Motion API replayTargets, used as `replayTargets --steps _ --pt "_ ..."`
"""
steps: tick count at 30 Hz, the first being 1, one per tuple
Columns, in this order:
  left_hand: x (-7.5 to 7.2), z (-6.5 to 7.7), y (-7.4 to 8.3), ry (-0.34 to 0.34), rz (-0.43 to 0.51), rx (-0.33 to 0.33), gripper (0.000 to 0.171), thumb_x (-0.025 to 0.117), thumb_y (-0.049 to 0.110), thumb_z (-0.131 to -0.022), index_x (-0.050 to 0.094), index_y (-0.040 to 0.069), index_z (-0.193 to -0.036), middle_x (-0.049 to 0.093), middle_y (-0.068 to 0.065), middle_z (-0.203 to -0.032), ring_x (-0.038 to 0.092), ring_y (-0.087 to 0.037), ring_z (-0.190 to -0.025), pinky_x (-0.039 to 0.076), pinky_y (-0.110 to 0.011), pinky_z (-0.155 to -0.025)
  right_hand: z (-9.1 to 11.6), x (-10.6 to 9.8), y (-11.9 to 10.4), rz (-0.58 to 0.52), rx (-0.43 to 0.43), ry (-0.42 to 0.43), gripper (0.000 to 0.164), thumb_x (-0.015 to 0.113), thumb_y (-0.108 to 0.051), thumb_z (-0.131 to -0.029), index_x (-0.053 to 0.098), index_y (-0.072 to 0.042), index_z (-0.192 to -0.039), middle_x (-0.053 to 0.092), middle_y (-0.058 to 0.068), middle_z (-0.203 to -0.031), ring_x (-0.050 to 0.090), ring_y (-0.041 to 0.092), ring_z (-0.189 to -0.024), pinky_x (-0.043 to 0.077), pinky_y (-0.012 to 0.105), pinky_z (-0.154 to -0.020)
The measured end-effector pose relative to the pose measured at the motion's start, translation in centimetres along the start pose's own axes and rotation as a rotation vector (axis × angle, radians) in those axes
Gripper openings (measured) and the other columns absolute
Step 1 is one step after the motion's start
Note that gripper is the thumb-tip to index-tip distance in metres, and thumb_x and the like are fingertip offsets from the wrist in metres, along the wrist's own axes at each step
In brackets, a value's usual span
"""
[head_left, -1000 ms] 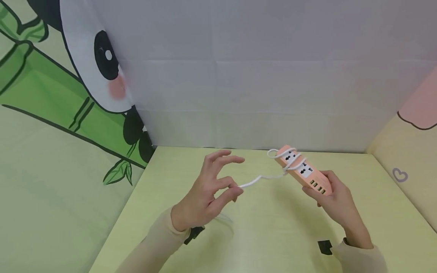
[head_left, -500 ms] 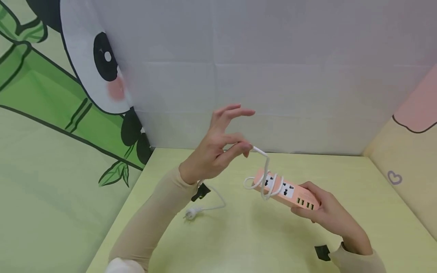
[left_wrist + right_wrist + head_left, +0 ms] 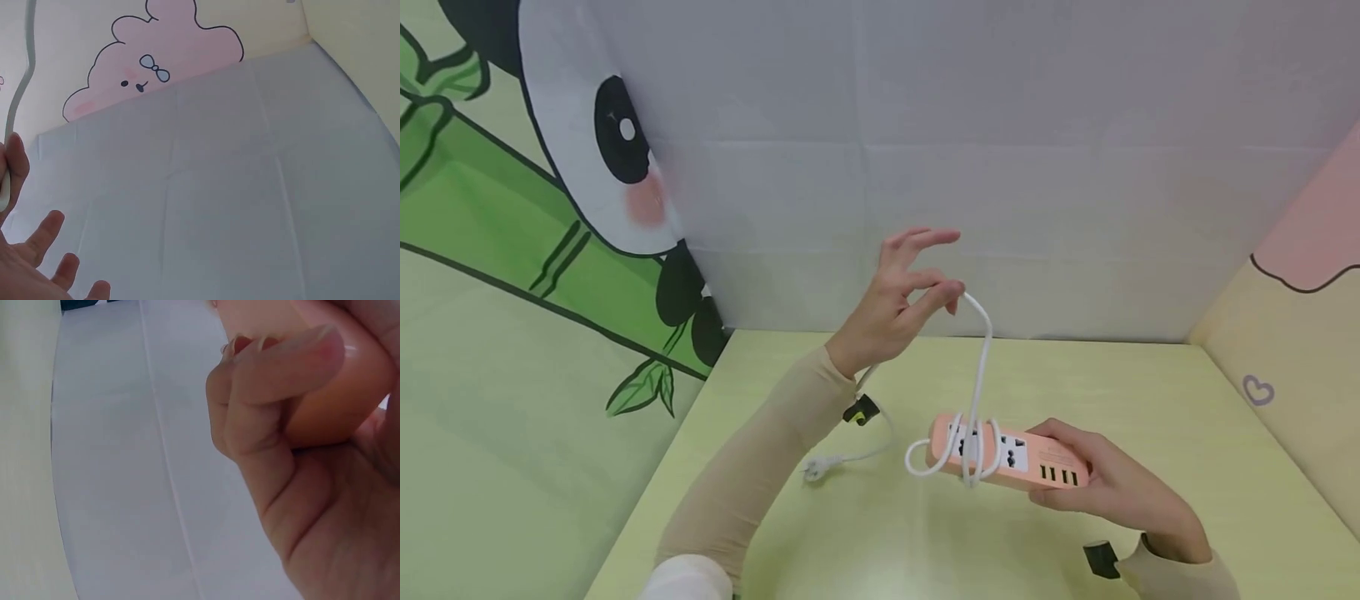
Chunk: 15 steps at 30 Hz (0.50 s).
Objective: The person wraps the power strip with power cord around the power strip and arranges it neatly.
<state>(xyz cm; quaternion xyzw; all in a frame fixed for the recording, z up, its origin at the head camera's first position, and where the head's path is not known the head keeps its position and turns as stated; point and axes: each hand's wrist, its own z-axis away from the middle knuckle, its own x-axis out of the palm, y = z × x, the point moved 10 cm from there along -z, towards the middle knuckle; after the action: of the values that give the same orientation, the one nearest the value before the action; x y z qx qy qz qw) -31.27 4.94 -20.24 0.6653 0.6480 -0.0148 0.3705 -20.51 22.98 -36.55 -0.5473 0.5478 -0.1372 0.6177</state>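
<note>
My right hand (image 3: 1116,479) grips the right end of a pink power strip (image 3: 1026,454), which is held nearly level above the table with its sockets and USB ports facing me. White cord (image 3: 981,358) loops several times around the strip's left half. From those loops the cord rises to my left hand (image 3: 898,308), which pinches it between thumb and index finger, the other fingers spread. In the left wrist view the cord (image 3: 28,62) runs up from the pinch. Fingers (image 3: 256,406) curl around the strip's pink body (image 3: 337,412) in the right wrist view.
The cord's white plug (image 3: 816,468) lies on the pale yellow table (image 3: 880,542), left of the strip. A grey-white cloth wall (image 3: 985,167) stands behind the table, with printed side panels left and right. Black straps hang at both wrists.
My left hand has risen, pulling the cord upward from the strip. My right hand has brought the strip lower and left, turning it closer to level. The plug has come into view.
</note>
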Motion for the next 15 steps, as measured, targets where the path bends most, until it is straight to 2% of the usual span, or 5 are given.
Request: replayTargets --steps 5,10,15 --pt "1.8 0.2 -2.0 -0.027 0.016 -0.098 0.029 0.065 0.015 -0.100 0.067 0.013 -0.071 0.049 -0.010 -0.148 0.026 -0.029 -0.142 0.024 -0.049 -0.116 0.1 0.6 -1.0 -0.032 -0.064 -0.032 0.044 0.072 -0.002 -0.090 0.057 -0.013 -0.130 0.065 -0.001 -0.098 0.060 0.013 -0.080 0.053 0.028 -0.066" --pt "3.0 0.8 -3.8 -0.038 -0.054 -0.170 0.031 0.065 0.019 -0.100 0.067 0.013 -0.069 0.052 -0.011 -0.145 0.029 -0.033 -0.141 0.023 -0.052 -0.115 0.3 0.9 -1.5 -0.037 -0.095 -0.032 0.046 0.072 0.001 -0.089 0.056 -0.012 -0.131 0.064 -0.001 -0.099 0.060 0.013 -0.081 0.054 0.028 -0.067" --pt "4.8 2.1 -6.0 -0.114 -0.117 -0.268 0.035 0.063 0.027 -0.101 0.069 0.016 -0.069 0.052 -0.009 -0.147 0.029 -0.033 -0.141 0.023 -0.056 -0.115 0.5 1.0 -2.3 -0.077 -0.154 -0.027 0.049 0.072 0.006 -0.087 0.055 -0.008 -0.131 0.064 0.001 -0.101 0.061 0.013 -0.082 0.054 0.028 -0.065"
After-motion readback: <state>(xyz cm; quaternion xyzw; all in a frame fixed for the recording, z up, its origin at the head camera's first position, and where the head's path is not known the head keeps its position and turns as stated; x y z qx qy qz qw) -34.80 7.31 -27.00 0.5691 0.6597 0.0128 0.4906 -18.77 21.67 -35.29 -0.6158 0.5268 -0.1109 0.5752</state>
